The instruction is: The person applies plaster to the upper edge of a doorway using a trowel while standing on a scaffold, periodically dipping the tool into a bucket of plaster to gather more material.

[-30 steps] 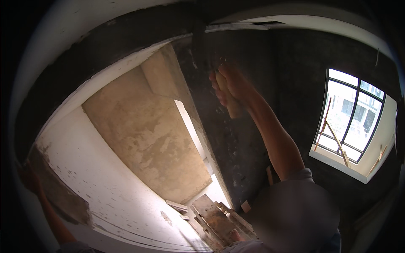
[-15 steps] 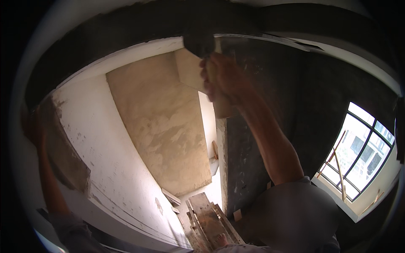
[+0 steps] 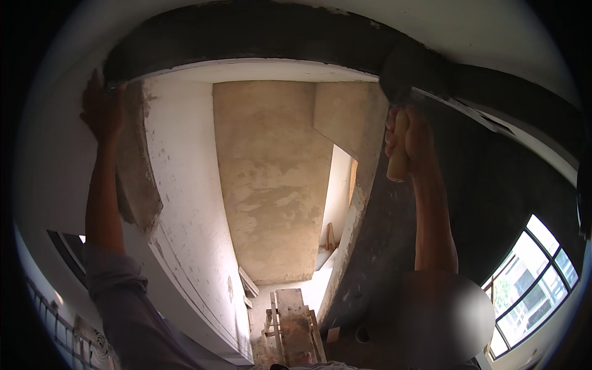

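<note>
My right hand [image 3: 412,139] is raised and closed around the pale, rounded handle of a putty knife [image 3: 399,154]. The knife's dark, broad blade lies at the lower edge of the dark grey overhead beam [image 3: 259,37], by the upper right corner of the opening; blade and beam almost merge in the shadow. At the beam's left end, my left hand [image 3: 103,114] reaches up with its fingers apart, against the wall beside the top of a rough plaster edge [image 3: 139,160]. I see no tool in it.
Below me is a narrow wooden plank platform [image 3: 293,320], with a bare foot partly visible. A dark wall [image 3: 382,246] stands at the right, with a barred window [image 3: 536,283] beyond. A white wall [image 3: 185,185] and a patchy tan wall [image 3: 271,185] lie through the opening.
The view has swung, shifting the scene rightward. My right hand has moved right along the beam's edge with the putty knife, and its forearm is more upright. The left hand now shows more clearly.
</note>
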A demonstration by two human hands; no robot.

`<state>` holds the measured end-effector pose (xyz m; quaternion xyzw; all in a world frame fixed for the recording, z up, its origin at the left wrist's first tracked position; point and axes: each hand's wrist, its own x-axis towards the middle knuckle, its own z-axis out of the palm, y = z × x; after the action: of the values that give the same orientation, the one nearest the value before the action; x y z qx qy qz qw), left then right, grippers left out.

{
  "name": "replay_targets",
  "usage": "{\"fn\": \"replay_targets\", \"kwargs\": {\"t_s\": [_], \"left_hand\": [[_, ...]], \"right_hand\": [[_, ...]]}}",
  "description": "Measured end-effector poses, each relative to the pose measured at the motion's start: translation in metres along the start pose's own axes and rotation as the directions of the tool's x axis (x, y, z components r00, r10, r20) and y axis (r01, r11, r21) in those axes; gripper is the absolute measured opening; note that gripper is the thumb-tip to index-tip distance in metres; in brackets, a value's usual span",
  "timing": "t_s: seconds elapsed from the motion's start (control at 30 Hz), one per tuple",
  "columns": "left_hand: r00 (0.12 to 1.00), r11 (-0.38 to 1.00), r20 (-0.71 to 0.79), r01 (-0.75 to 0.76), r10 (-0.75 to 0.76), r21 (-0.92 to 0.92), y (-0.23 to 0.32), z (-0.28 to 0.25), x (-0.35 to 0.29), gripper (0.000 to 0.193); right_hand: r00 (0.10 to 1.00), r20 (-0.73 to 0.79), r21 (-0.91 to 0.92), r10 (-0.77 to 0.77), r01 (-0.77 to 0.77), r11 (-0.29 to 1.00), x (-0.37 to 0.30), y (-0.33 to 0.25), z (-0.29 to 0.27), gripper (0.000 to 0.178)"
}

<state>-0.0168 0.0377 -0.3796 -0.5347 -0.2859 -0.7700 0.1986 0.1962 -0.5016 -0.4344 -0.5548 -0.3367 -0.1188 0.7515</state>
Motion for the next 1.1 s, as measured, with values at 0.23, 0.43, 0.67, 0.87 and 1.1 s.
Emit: {"fn": "replay_targets", "kwargs": {"t_s": [0.23, 0.43, 0.67, 0.87, 1.1], "left_hand": [[1.000, 0.999, 0.021, 0.022, -0.022, 0.031, 0.001, -0.010, 0.001, 0.080], [0.998, 0.998, 0.051, 0.041, -0.043, 0.041, 0.012, -0.010, 0.002, 0.080], [0.999, 0.999, 0.036, 0.033, -0.033, 0.004, -0.003, -0.007, 0.000, 0.081], [1.000, 1.000, -0.015, -0.003, 0.003, -0.027, -0.002, 0.002, -0.002, 0.081], [0.998, 0.999, 0.037, 0.045, -0.044, -0.008, 0.003, -0.001, -0.002, 0.081]], "right_hand": [[0.911, 0.403, -0.060, 0.085, -0.067, 0.996, -0.030, -0.025, 0.162, 0.024], [0.597, 0.800, -0.346, -0.058, 0.538, 0.769, -0.038, -0.022, 0.240, 0.021], [0.745, 0.666, -0.711, 0.016, 0.629, 0.315, 0.002, -0.065, 0.183, 0.025], [0.950, 0.313, -0.772, -0.015, 0.264, 0.579, 0.006, -0.065, 0.055, 0.025], [0.851, 0.434, -0.789, -0.297, 0.517, 0.331, -0.033, -0.046, 0.012, 0.030]]}}
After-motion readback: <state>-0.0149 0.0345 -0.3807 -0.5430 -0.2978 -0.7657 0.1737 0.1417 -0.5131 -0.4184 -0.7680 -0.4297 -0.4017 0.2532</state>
